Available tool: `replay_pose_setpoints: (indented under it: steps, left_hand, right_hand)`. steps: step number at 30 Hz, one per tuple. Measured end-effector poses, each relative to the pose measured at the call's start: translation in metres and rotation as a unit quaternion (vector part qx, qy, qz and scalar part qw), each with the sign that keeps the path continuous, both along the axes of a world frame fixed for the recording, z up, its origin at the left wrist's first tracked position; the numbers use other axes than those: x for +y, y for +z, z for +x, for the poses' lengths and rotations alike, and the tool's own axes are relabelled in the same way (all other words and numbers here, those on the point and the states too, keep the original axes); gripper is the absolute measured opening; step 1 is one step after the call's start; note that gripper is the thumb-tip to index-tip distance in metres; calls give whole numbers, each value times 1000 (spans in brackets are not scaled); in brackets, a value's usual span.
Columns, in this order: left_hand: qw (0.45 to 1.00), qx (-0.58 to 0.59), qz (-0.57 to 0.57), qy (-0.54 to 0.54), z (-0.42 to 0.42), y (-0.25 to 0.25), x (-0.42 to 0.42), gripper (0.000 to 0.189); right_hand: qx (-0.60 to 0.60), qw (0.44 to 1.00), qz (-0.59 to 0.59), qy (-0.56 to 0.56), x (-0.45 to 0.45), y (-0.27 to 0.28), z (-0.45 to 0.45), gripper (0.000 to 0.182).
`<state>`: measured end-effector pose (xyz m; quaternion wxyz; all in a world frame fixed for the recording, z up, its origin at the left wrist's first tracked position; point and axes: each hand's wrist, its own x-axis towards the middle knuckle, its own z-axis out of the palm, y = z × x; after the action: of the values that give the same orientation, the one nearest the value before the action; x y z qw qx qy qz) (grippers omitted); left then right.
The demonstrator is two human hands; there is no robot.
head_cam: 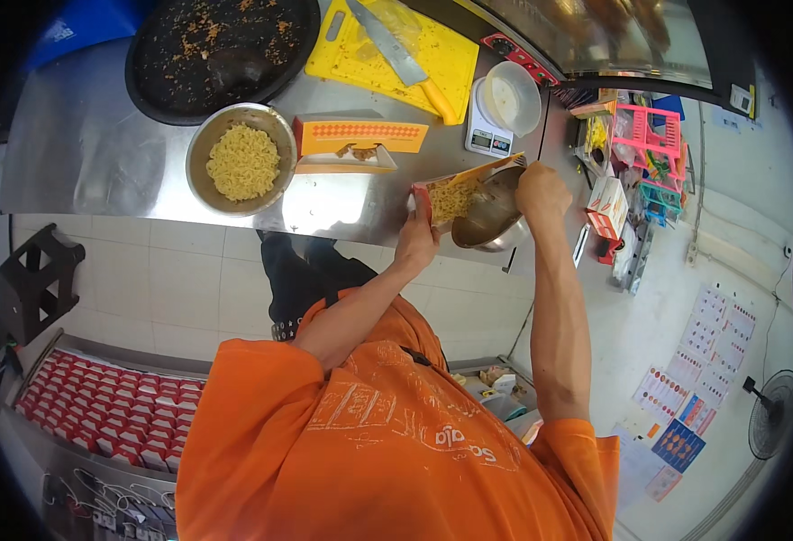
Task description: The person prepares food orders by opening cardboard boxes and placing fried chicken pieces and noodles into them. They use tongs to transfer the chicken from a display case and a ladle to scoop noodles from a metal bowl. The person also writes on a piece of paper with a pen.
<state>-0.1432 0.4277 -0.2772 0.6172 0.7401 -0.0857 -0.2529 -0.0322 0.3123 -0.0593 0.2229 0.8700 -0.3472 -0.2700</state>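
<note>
My left hand (418, 238) grips the end of an open orange-and-red cardboard food box (421, 197) at the counter's front edge. Cooked noodles (452, 201) lie inside it. Against the box's other end, a steel mixing bowl (498, 206) is tipped on its side, its mouth facing the noodles. My right hand (544, 193) is closed at that bowl's upper rim. Something like fork tines (520, 160) shows beside the fist, its handle hidden. To the left, another steel bowl (287, 145) holds a mound of yellow noodles (243, 162). A second open box (363, 137) with brown food pieces stands between.
Behind are a black pan (141, 88) with crumbs, a yellow cutting board (454, 74) bearing a large knife (396, 53), and a digital scale (481, 135) under a plastic tub (525, 101). Packets and pink baskets (646, 135) crowd the right. Red-and-white boxes (112, 406) fill a rack behind me.
</note>
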Motion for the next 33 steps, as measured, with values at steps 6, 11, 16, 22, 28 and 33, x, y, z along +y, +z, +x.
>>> replay_pose_setpoints:
  steps: [6, 11, 16, 22, 28, 33]
  left_hand:
    - [998, 52, 3, -32, 8, 4, 8, 95]
    - [998, 56, 6, -13, 16, 12, 17, 94]
    - [997, 62, 15, -47, 16, 12, 17, 90]
    - [992, -5, 81, -92, 24, 7, 20, 84]
    - [999, -1, 39, 15, 25, -9, 23, 78]
    - [994, 46, 68, 69, 14, 10, 41, 58]
  right_hand:
    - [-7, 1000, -19, 8, 7, 13, 3, 27]
    - [-33, 999, -21, -12, 2, 27, -8, 26]
    - [-190, 977, 92, 33, -73, 19, -118, 29]
    - [-583, 682, 273, -348, -98, -82, -279, 33]
    - [-752, 355, 310, -461, -140, -156, -293, 33]
    - [-789, 439, 200, -382, -195, -240, -256, 40]
